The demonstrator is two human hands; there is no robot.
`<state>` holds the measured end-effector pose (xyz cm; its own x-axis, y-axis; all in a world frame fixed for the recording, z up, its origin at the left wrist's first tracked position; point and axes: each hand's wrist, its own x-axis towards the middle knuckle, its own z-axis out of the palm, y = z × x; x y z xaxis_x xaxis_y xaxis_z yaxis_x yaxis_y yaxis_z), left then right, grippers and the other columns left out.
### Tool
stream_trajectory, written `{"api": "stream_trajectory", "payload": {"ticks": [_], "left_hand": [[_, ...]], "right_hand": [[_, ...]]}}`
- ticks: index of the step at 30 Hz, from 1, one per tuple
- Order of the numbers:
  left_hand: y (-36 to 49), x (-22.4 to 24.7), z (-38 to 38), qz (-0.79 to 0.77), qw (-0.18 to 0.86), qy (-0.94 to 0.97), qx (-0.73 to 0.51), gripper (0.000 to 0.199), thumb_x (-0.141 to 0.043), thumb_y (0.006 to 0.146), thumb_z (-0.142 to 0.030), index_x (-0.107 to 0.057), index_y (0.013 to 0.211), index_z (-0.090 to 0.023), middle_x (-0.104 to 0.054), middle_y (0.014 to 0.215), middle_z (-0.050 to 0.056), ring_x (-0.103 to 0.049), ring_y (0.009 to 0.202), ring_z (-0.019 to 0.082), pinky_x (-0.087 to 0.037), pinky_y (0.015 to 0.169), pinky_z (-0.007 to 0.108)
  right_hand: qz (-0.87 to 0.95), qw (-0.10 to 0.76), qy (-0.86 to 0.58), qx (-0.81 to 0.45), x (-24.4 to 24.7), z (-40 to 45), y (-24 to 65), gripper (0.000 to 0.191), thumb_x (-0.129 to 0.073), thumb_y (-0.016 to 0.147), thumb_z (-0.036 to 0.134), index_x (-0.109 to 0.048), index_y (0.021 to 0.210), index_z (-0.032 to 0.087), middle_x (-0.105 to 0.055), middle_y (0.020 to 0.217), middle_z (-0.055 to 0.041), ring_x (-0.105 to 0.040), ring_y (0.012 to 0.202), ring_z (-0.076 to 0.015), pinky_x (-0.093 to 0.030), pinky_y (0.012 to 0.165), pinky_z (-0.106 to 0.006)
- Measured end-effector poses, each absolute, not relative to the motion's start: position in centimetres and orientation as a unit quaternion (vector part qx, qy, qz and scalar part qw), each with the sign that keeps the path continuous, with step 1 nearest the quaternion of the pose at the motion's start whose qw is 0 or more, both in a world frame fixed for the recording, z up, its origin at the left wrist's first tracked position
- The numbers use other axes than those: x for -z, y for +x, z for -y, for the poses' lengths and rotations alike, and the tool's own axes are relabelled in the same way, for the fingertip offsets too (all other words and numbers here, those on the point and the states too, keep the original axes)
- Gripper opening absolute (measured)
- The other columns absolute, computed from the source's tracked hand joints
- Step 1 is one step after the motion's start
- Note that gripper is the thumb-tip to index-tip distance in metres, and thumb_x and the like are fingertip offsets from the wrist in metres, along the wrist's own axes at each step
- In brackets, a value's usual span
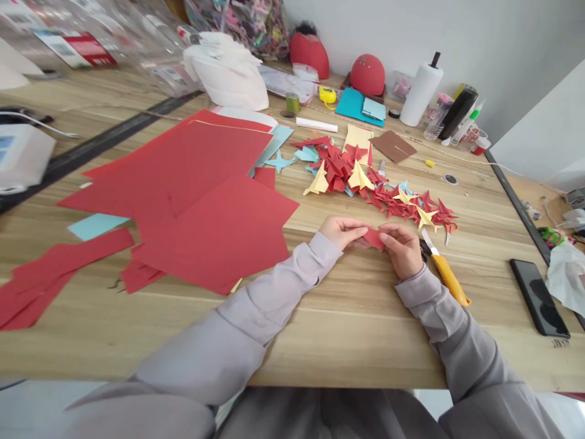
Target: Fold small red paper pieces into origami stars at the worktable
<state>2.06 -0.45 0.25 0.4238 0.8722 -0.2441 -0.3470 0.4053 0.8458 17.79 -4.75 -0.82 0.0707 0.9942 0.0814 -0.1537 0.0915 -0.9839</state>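
Between my two hands is a small piece of red paper [375, 238], held just above the wooden table. My left hand [342, 233] pinches its left side, thumb on top. At its right side, my right hand [402, 247] grips it between thumb and fingers. Behind my hands lies a pile of folded red paper shapes [338, 167] with some yellow and light blue ones, and a row of red folded stars [397, 202] runs to the right. Large red sheets [228, 231] are spread on the left.
A yellow-orange utility knife [450, 280] lies beside my right wrist, its blade out. Farther right is a black phone [539, 297]. Red strips [41, 280] lie far left. At the back stand tissues [228, 73], a yellow tape measure [327, 94] and a white bottle [421, 94].
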Motion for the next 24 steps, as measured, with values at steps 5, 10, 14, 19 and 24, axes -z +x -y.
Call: {"api": "stream_trajectory", "payload": {"ticks": [5,10,14,19,24], "left_hand": [[1.9,-0.3,-0.1,-0.371,0.765,0.336,-0.406,0.032,-0.08,0.052,-0.015,-0.067,0.08,-0.006,-0.069,0.058,0.008,-0.066,0.052,0.018,-0.059,0.057,0.029],[2.0,-0.3,0.2,-0.378,0.765,0.335,-0.4,0.041,-0.084,0.042,-0.013,-0.065,0.079,-0.006,-0.069,0.062,0.008,-0.066,0.05,0.019,-0.059,0.054,0.028],[2.1,0.0,0.2,-0.372,0.76,0.335,-0.415,0.048,-0.086,0.035,-0.019,-0.065,0.076,-0.007,-0.07,0.064,0.008,-0.067,0.054,0.02,-0.059,0.056,0.031],[2.2,0.6,0.1,-0.373,0.753,0.337,-0.426,0.053,-0.087,0.03,-0.02,-0.066,0.077,-0.006,-0.071,0.069,0.009,-0.068,0.064,0.021,-0.059,0.065,0.035],[2.2,0.7,0.2,-0.378,0.744,0.341,-0.433,0.049,-0.086,0.031,-0.016,-0.066,0.075,-0.007,-0.07,0.067,0.007,-0.067,0.062,0.019,-0.059,0.064,0.033]], "right_hand": [[0.538,0.554,-0.426,-0.471,0.4,4.8,17.4,0.024,-0.078,0.059,0.027,-0.068,0.081,0.024,-0.064,0.078,-0.0007,-0.058,0.071,-0.0143,-0.049,0.066,-0.031],[0.555,0.542,-0.437,-0.456,0.1,4.8,17.2,0.018,-0.076,0.062,0.03,-0.069,0.077,0.023,-0.063,0.079,-0.0029,-0.059,0.073,-0.0161,-0.051,0.069,-0.034],[0.556,0.538,-0.438,-0.458,0.2,4.8,17.2,0.02,-0.077,0.06,0.031,-0.069,0.078,0.024,-0.064,0.08,-0.003,-0.06,0.077,-0.0175,-0.051,0.074,-0.035],[0.567,0.534,-0.443,-0.444,0.2,4.8,17.3,0.018,-0.077,0.06,0.03,-0.07,0.075,0.023,-0.065,0.079,-0.0027,-0.06,0.076,-0.0169,-0.05,0.073,-0.034],[0.577,0.536,-0.432,-0.44,0.0,4.8,17.2,0.019,-0.078,0.059,0.029,-0.07,0.075,0.024,-0.064,0.078,-0.0028,-0.059,0.074,-0.0165,-0.049,0.071,-0.033]]}}
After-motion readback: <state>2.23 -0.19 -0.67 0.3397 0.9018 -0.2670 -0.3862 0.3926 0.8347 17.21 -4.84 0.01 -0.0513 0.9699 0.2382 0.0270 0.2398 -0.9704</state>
